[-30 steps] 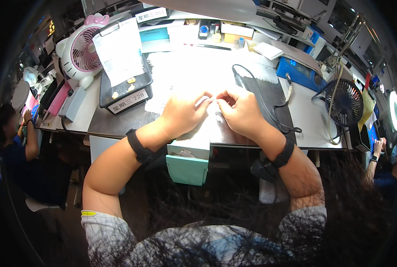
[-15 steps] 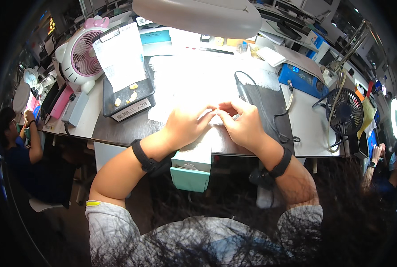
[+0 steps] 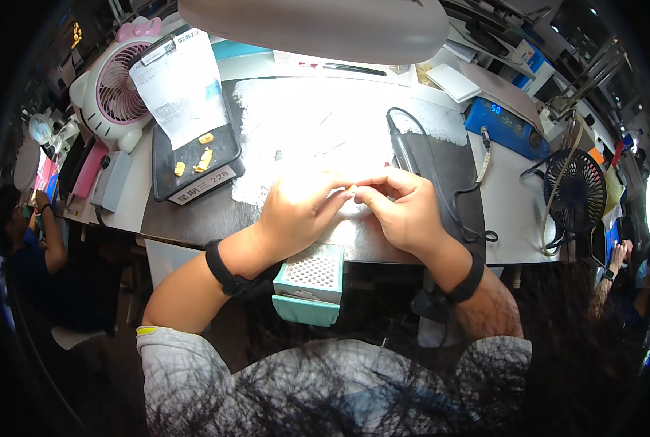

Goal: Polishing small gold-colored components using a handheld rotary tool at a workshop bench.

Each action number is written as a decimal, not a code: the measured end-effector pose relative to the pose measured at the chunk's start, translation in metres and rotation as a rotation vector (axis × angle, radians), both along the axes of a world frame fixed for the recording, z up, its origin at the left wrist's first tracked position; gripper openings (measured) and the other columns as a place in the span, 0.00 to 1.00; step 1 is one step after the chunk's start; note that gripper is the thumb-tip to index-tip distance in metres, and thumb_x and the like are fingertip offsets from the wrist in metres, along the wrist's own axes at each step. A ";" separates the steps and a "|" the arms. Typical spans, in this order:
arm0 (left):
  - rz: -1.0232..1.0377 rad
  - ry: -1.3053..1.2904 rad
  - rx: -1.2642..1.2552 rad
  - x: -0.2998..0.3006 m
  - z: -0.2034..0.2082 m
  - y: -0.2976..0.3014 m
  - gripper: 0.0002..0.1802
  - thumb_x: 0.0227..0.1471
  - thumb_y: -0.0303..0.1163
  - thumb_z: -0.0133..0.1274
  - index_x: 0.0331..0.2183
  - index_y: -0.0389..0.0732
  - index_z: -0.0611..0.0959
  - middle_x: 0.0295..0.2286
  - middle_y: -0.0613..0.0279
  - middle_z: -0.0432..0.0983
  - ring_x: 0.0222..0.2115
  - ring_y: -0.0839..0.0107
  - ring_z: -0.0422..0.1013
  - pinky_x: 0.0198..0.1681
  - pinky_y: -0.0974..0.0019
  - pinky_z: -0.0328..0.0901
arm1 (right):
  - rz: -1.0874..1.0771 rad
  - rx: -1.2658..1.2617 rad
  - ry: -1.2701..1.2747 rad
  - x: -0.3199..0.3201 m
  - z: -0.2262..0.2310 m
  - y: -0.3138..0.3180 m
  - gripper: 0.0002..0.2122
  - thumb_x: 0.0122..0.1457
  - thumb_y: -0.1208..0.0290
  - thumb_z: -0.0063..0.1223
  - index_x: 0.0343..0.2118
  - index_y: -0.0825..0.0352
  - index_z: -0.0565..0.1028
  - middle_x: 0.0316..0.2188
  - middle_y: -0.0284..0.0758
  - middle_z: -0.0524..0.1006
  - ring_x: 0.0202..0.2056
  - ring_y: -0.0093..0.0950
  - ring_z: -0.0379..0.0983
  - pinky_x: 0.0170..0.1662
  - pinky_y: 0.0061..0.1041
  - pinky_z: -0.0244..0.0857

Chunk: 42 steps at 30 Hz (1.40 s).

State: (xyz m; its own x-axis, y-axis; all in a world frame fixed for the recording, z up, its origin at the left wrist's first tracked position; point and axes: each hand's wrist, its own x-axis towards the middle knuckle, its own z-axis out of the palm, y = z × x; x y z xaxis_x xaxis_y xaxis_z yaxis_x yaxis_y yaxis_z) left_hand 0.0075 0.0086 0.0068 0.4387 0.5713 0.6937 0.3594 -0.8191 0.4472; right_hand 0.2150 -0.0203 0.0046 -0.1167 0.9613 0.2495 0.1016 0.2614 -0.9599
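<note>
My left hand (image 3: 299, 211) and my right hand (image 3: 401, 211) meet fingertip to fingertip over a brightly lit white mat (image 3: 325, 131) on the dark desk (image 3: 216, 218). Between the fingertips sits a tiny pale piece (image 3: 353, 191), too small and overexposed to identify. Both wrists wear black bands. A dark corded hand tool (image 3: 401, 146) lies just beyond my right hand, untouched.
A black tray (image 3: 194, 156) with small yellow pieces and a paper slip lies at the left, next to a pink-and-white fan (image 3: 114, 91). A teal perforated box (image 3: 312, 280) hangs at the desk's front edge. A blue device (image 3: 503, 127) and black fan (image 3: 576, 193) stand right. Another person sits far left.
The view has tilted down and closer. Both hands stay pinched together at the same spot on the mat, with only small finger movements.
</note>
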 end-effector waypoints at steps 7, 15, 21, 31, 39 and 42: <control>0.019 0.041 -0.014 -0.002 0.002 0.001 0.12 0.54 0.28 0.64 0.42 0.44 0.86 0.30 0.59 0.82 0.28 0.59 0.78 0.35 0.60 0.71 | -0.016 0.019 -0.055 0.000 0.006 -0.002 0.08 0.61 0.79 0.63 0.42 0.67 0.86 0.34 0.37 0.86 0.34 0.20 0.81 0.36 0.20 0.73; -0.035 0.042 -0.046 -0.002 -0.001 0.002 0.10 0.53 0.21 0.65 0.39 0.36 0.86 0.34 0.53 0.85 0.29 0.60 0.81 0.32 0.63 0.72 | -0.026 -0.005 -0.052 -0.001 0.007 -0.003 0.07 0.60 0.79 0.63 0.41 0.69 0.85 0.33 0.36 0.86 0.33 0.21 0.82 0.36 0.21 0.74; -0.008 0.070 0.036 -0.005 0.002 0.003 0.09 0.51 0.26 0.66 0.37 0.40 0.86 0.35 0.60 0.84 0.34 0.60 0.79 0.40 0.59 0.71 | 0.021 -0.112 -0.094 -0.001 0.020 -0.007 0.06 0.65 0.82 0.60 0.44 0.73 0.81 0.38 0.35 0.85 0.39 0.21 0.82 0.44 0.20 0.75; -0.005 0.043 0.063 -0.005 0.005 0.003 0.08 0.51 0.26 0.66 0.36 0.39 0.86 0.35 0.58 0.84 0.34 0.59 0.78 0.40 0.58 0.70 | -0.026 -0.034 -0.036 -0.002 0.009 -0.005 0.06 0.60 0.77 0.64 0.40 0.70 0.84 0.35 0.39 0.86 0.35 0.24 0.84 0.37 0.23 0.76; -0.010 0.024 0.051 -0.005 0.003 0.003 0.08 0.51 0.26 0.66 0.36 0.39 0.86 0.34 0.58 0.83 0.33 0.58 0.78 0.40 0.58 0.70 | -0.030 -0.066 -0.083 -0.003 0.013 -0.007 0.07 0.60 0.77 0.65 0.40 0.70 0.84 0.34 0.39 0.86 0.35 0.25 0.84 0.36 0.24 0.76; -0.004 0.035 0.066 -0.006 0.005 0.004 0.08 0.51 0.26 0.66 0.36 0.39 0.86 0.34 0.58 0.83 0.34 0.58 0.78 0.39 0.58 0.70 | -0.036 -0.021 -0.126 -0.003 0.015 -0.007 0.07 0.60 0.77 0.65 0.40 0.70 0.84 0.34 0.39 0.86 0.35 0.25 0.84 0.35 0.24 0.75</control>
